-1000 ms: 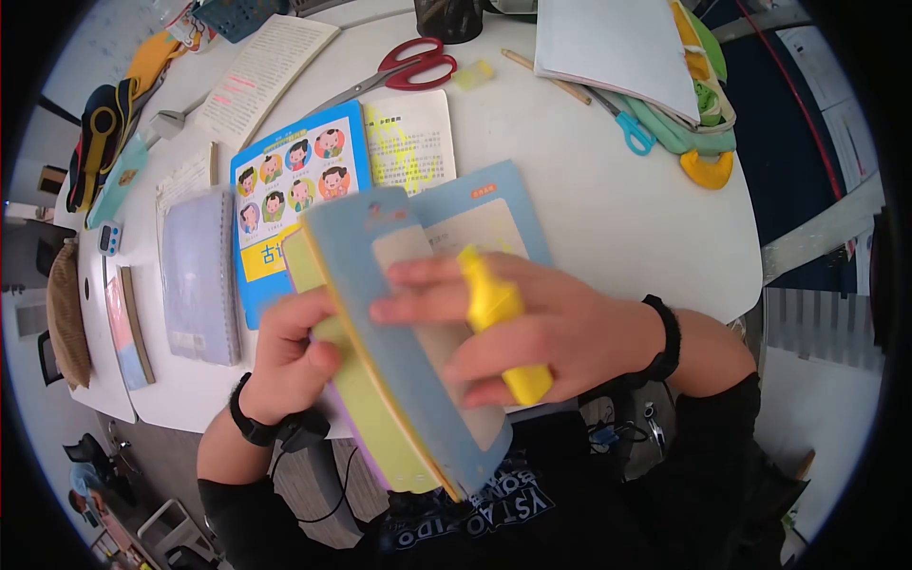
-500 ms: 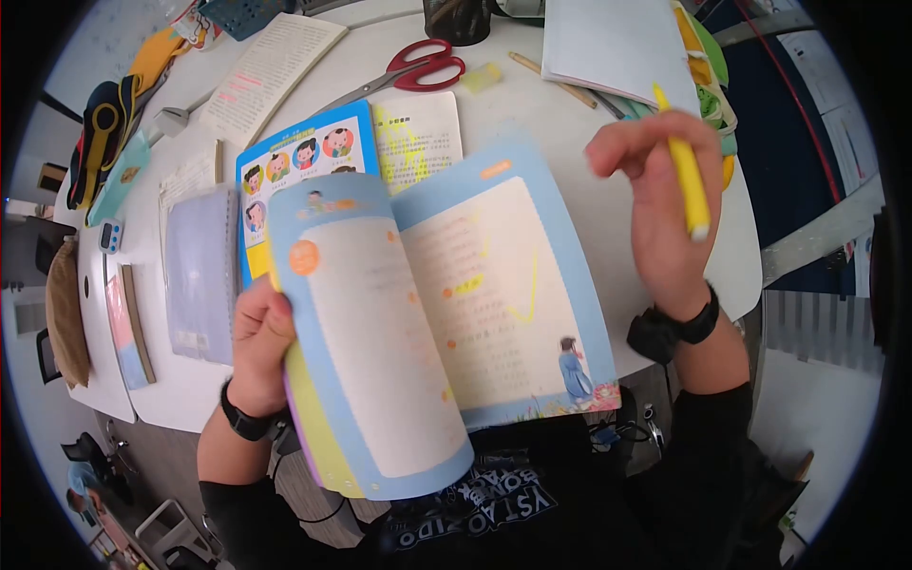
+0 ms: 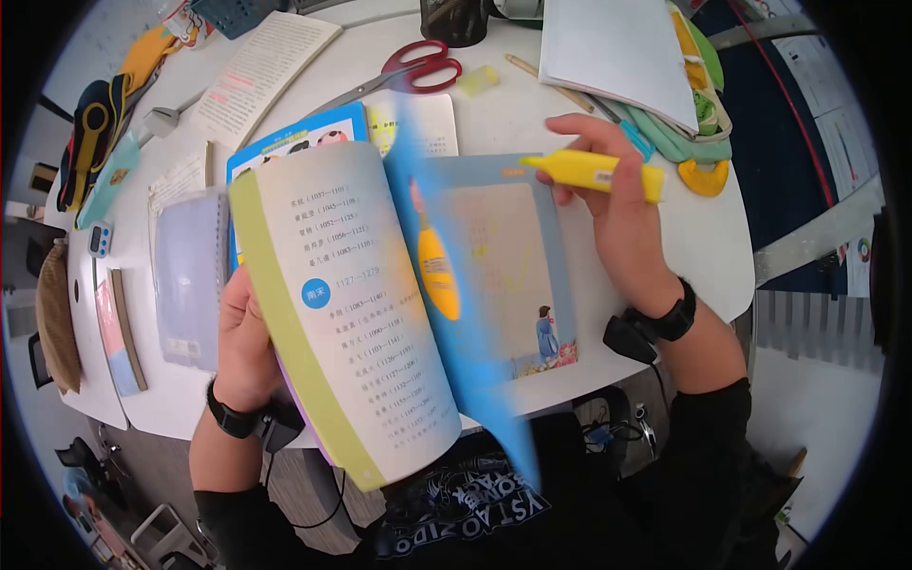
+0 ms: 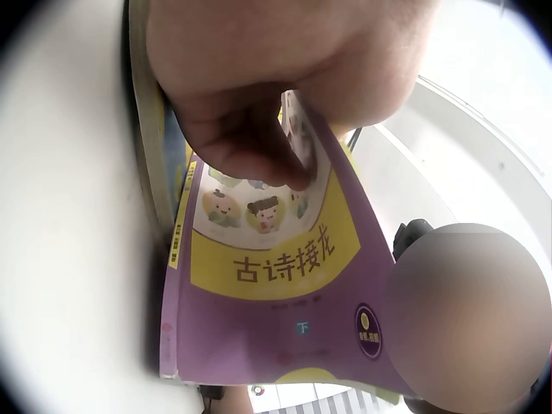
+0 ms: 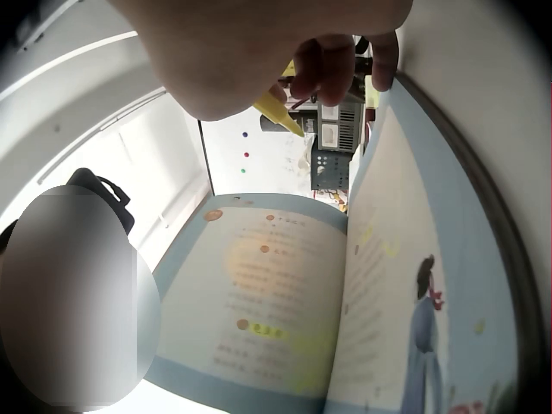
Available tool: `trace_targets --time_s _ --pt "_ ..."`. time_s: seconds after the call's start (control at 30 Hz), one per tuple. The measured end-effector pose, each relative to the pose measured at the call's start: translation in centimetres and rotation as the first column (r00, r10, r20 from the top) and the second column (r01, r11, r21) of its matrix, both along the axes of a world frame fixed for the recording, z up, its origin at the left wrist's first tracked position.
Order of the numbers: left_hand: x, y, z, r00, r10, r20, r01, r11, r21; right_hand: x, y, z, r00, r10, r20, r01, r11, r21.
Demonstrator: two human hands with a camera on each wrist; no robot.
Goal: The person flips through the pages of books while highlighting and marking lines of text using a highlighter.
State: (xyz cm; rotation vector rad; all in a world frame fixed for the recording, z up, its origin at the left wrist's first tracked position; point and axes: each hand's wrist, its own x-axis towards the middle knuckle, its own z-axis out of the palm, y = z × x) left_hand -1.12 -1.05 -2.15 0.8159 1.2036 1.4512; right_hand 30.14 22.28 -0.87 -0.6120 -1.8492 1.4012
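Note:
A book with a green-edged text page (image 3: 370, 332) stands raised on its left side. My left hand (image 3: 245, 347) grips its left edge. Between that page and a blue-bordered page (image 3: 546, 266) lying at the right, a bright blue leaf (image 3: 465, 332) is blurred in mid-swing. My right hand (image 3: 627, 223) holds a yellow highlighter (image 3: 608, 176) above the right page's upper corner, its tip pointing left. In the left wrist view, my fingers (image 4: 250, 151) press on the book's purple cover (image 4: 259, 332). The right wrist view shows yellow marks on the pages (image 5: 276, 285) under the highlighter (image 5: 280, 114).
Red-handled scissors (image 3: 423, 68), a blue book (image 3: 242, 152) and a printed sheet (image 3: 437, 119) lie behind the book. To the left are a spiral notebook (image 3: 190, 280) and a small timer (image 3: 99, 239). White paper (image 3: 613, 57) rests near a green pouch (image 3: 679, 142) at the back right.
Pages have swung over, so the left side now shows a green-edged list, with a blue leaf moving. My right hand has left the pages, rising to the right; the highlighter has tilted from upright to nearly level.

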Motion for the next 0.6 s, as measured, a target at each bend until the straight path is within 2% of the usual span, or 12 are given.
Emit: trace_targets --time_s 0.03,0.07,0.13,0.17,0.23,0.27,0.37,0.4,0.47,0.5,0.53,0.6 --pt "0.0 -0.1 -0.2 0.999 0.031 -0.03 -0.032 0.999 -0.029 0.0 0.2 -0.2 0.994 -0.014 -0.106 0.0 0.991 -0.133" --pt "-0.1 0.0 0.0 0.999 0.033 -0.026 -0.034 0.999 -0.034 -0.1 0.1 -0.1 0.995 -0.013 -0.102 -0.002 0.99 -0.138" --pt "0.1 0.4 1.0 1.0 0.006 -0.014 -0.006 1.0 0.024 -0.5 -0.4 0.2 0.983 -0.166 0.078 0.166 0.986 0.002" --pt "0.2 0.5 1.2 1.0 0.007 0.017 -0.008 1.0 0.017 -0.5 -0.2 -0.2 0.983 -0.165 0.084 0.166 0.986 -0.006" --pt "0.3 0.6 1.3 1.0 -0.002 -0.01 0.002 1.0 0.015 -0.5 0.6 -0.8 0.986 -0.146 0.078 0.132 0.977 0.165" --pt "0.3 0.6 1.2 1.0 -0.003 -0.009 0.003 1.0 0.011 -0.3 0.6 -0.9 0.989 -0.134 0.066 0.128 0.988 0.082" --pt "0.0 0.8 1.1 0.998 -0.05 -0.039 0.051 0.999 0.015 -0.2 0.7 -0.7 0.984 -0.176 0.031 0.177 0.984 -0.023" --pt "-0.3 0.8 1.0 0.998 -0.049 -0.041 0.05 0.999 0.013 -0.3 0.6 -0.5 0.985 -0.171 -0.006 0.167 0.966 -0.195" --pt "-0.4 0.8 1.2 0.998 -0.048 -0.051 0.049 0.998 0.026 -0.4 0.8 -0.8 0.981 -0.192 -0.036 0.186 0.974 -0.128" --pt "-0.3 0.7 1.2 0.998 -0.002 -0.068 0.004 1.0 0.021 -0.4 0.9 -1.0 0.975 -0.214 -0.055 0.21 0.975 -0.072" --pt "-0.3 0.6 1.1 0.996 0.042 -0.081 -0.041 0.999 0.008 -0.3 1.2 -1.1 0.965 -0.26 0.001 0.26 0.964 0.063" --pt "-0.5 0.1 0.8 0.998 0.026 -0.061 -0.025 1.0 0.016 -0.1 1.3 -1.1 0.974 -0.225 0.024 0.223 0.973 0.066"
